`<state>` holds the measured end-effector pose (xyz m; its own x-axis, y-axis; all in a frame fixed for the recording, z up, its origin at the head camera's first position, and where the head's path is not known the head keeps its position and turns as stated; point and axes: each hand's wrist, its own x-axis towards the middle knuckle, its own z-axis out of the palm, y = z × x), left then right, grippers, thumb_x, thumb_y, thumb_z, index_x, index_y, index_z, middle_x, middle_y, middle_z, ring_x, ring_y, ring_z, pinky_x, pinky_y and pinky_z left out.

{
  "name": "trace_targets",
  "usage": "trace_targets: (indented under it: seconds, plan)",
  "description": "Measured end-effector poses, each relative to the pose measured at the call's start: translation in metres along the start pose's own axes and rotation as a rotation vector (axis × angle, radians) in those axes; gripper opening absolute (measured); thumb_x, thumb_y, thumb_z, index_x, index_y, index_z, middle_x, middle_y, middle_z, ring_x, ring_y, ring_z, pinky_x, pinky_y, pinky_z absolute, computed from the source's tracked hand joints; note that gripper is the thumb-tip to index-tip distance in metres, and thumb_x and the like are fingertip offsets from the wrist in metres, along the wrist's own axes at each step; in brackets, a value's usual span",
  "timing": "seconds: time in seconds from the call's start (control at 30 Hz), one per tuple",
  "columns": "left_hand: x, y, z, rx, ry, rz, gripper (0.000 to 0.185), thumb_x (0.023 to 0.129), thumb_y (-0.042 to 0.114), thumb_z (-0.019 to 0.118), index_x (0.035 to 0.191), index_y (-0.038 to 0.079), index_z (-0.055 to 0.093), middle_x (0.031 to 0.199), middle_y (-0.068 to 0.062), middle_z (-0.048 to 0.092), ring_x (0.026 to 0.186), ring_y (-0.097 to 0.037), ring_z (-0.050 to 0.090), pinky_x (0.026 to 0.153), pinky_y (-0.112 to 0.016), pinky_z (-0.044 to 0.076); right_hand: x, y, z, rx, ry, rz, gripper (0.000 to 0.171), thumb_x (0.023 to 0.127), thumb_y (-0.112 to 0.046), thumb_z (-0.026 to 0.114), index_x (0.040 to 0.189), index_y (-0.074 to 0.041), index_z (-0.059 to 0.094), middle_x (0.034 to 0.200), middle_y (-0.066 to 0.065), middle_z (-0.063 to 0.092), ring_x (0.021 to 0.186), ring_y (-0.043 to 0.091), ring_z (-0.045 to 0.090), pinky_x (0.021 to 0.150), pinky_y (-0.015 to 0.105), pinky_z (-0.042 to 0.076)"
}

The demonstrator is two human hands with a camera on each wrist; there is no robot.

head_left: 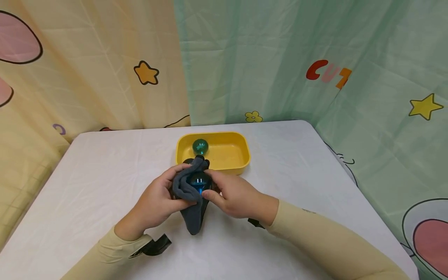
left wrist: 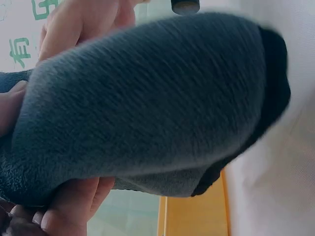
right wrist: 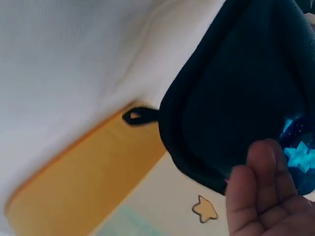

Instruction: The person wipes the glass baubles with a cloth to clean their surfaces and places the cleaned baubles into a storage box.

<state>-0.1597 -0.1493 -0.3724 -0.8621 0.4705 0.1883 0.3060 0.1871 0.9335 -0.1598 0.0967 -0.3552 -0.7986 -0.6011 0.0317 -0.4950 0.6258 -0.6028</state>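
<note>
head view, both hands (head_left: 196, 196) gripping sock (head_left: 190, 194), ball (head_left: 198, 181)

grey cloth (head_left: 190, 194): soft fleecy fabric, matt, darker hem. blue ball (head_left: 198, 181) in it: glossy, translucent. yellow tray (head_left: 241, 163): smooth plastic, slight sheen. bench (head_left: 105, 163): white wrinkled cloth cover, matt. backdrop curtains (head_left: 280, 58): thin creased fabric.

- Blue ball (head_left: 198, 182): mostly wrapped by the grey sock (head_left: 190, 196); only part shows.
- Sock, left wrist view: blurred, fills the frame, cut off at the left edge.
- Yellow tray (head_left: 241, 149): near rim partly hidden behind the sock top; in both wrist views only a slice shows.
- Right hand (right wrist: 258, 196): fingers only, cut by the frame's bottom edge.
</note>
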Motion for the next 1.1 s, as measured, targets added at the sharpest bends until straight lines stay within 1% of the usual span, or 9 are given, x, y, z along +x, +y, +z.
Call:
trace_targets:
  seconds: [0.2, 0.37, 0.47, 0.57, 0.7, 0.77, 0.87, 1.0, 1.1]
  plan:
    - [0.0007, 0.0004, -0.0029, -0.011, 0.015, 0.017, 0.074, 0.085, 0.000, 0.085, 0.150, 0.013, 0.050, 0.139, -0.017, 0.067, 0.112, -0.013, 0.071, 0.090, -0.029, 0.063, -0.0008, -0.0056, -0.0040, -0.148, 0.023, -0.065, 0.074, 0.102, -0.028, 0.072, 0.160, -0.010, 0.030, 0.138, 0.005, 0.067, 0.107, 0.014, 0.071, 0.098, 0.029, 0.060]
    - [0.0014, 0.0000, -0.0033, -0.036, -0.003, 0.009, 0.075, 0.086, -0.001, 0.084, 0.150, 0.014, 0.050, 0.140, -0.016, 0.066, 0.112, -0.014, 0.071, 0.092, -0.029, 0.062, -0.0008, -0.0044, -0.0054, -0.319, 0.092, -0.139, 0.064, 0.100, -0.031, 0.073, 0.152, -0.010, 0.042, 0.127, 0.004, 0.073, 0.106, 0.017, 0.072, 0.098, 0.033, 0.060]
    - [0.0014, -0.0013, -0.0027, -0.049, -0.014, 0.006, 0.074, 0.087, -0.001, 0.083, 0.150, 0.012, 0.049, 0.141, -0.017, 0.066, 0.113, -0.014, 0.071, 0.092, -0.029, 0.062, -0.0009, -0.0020, -0.0051, -0.348, 0.111, -0.166, 0.063, 0.099, -0.034, 0.074, 0.150, -0.010, 0.044, 0.122, 0.003, 0.075, 0.101, 0.016, 0.071, 0.095, 0.032, 0.060]
    - [0.0015, -0.0023, -0.0014, -0.052, -0.029, 0.011, 0.072, 0.088, -0.001, 0.082, 0.151, 0.010, 0.049, 0.140, -0.020, 0.066, 0.112, -0.013, 0.071, 0.092, -0.028, 0.062, -0.0010, -0.0003, -0.0038, -0.221, 0.073, -0.112, 0.065, 0.099, -0.033, 0.074, 0.150, -0.008, 0.043, 0.109, 0.000, 0.076, 0.090, 0.012, 0.069, 0.085, 0.027, 0.060]
    - [0.0009, -0.0022, 0.0004, -0.040, -0.032, 0.006, 0.072, 0.089, 0.001, 0.082, 0.151, 0.008, 0.048, 0.137, -0.023, 0.067, 0.109, -0.012, 0.072, 0.091, -0.027, 0.062, 0.0000, 0.0019, -0.0004, 0.069, -0.002, 0.030, 0.058, 0.104, -0.030, 0.069, 0.150, -0.006, 0.044, 0.088, -0.003, 0.071, 0.073, 0.007, 0.059, 0.068, 0.021, 0.053]
    - [0.0005, -0.0022, 0.0006, -0.028, -0.025, 0.001, 0.072, 0.088, 0.001, 0.083, 0.152, 0.009, 0.049, 0.135, -0.023, 0.068, 0.108, -0.011, 0.072, 0.089, -0.027, 0.062, 0.0007, 0.0028, 0.0012, 0.129, -0.015, 0.062, 0.052, 0.107, -0.032, 0.064, 0.148, -0.005, 0.046, 0.085, -0.002, 0.069, 0.071, 0.008, 0.057, 0.067, 0.022, 0.051]
    - [0.0005, -0.0027, 0.0004, -0.010, -0.005, 0.004, 0.073, 0.087, 0.001, 0.084, 0.151, 0.010, 0.049, 0.132, -0.021, 0.070, 0.106, -0.011, 0.072, 0.088, -0.027, 0.062, 0.0009, 0.0022, 0.0027, 0.113, -0.012, 0.047, 0.053, 0.109, -0.034, 0.059, 0.151, -0.004, 0.046, 0.104, 0.000, 0.072, 0.085, 0.008, 0.062, 0.078, 0.023, 0.056]
    - [0.0007, -0.0030, -0.0004, 0.000, 0.017, 0.014, 0.074, 0.086, 0.001, 0.085, 0.150, 0.011, 0.050, 0.135, -0.018, 0.069, 0.109, -0.011, 0.071, 0.089, -0.027, 0.062, 0.0002, -0.0011, 0.0009, -0.008, 0.001, -0.016, 0.069, 0.107, -0.032, 0.064, 0.161, -0.007, 0.030, 0.131, 0.004, 0.068, 0.099, 0.010, 0.068, 0.090, 0.026, 0.060]
    - [0.0006, -0.0028, -0.0011, 0.006, 0.023, 0.021, 0.073, 0.086, 0.002, 0.085, 0.150, 0.011, 0.050, 0.138, -0.018, 0.067, 0.112, -0.010, 0.070, 0.090, -0.026, 0.062, 0.0002, -0.0030, -0.0016, -0.117, 0.011, -0.054, 0.075, 0.103, -0.029, 0.070, 0.162, -0.009, 0.027, 0.137, 0.005, 0.067, 0.105, 0.013, 0.070, 0.095, 0.029, 0.060]
